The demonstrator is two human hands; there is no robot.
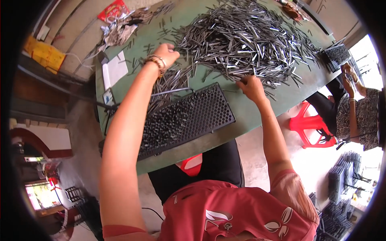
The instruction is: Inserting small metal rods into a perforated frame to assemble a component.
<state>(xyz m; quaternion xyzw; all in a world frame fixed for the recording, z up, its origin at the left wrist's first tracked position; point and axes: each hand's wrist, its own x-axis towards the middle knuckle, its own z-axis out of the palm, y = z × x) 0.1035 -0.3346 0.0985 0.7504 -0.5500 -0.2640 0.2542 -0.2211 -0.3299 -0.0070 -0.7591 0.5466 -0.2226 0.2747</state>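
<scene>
A big heap of thin dark strips (245,40) covers the far part of the green table (245,112). My left hand (165,55), wearing bracelets, is at the heap's left edge with its fingers curled closed. What it holds, if anything, is hidden. At the heap's near edge, my right hand (251,86) is closed too, and I cannot make out what is in its fingers. Between my arms lies a black tray full of round holes (211,108). Its left half is packed with upright dark pieces (165,126). Behind the tray is a smaller pile of strips (173,82), partly covered by my left forearm.
A white card (116,70) and crumpled cloths (120,34) lie at the far left, near a red packet (113,11). On the right, another person (358,112) works beside a red stool (309,126) and a second black tray (337,56). Black racks (341,176) stand on the floor.
</scene>
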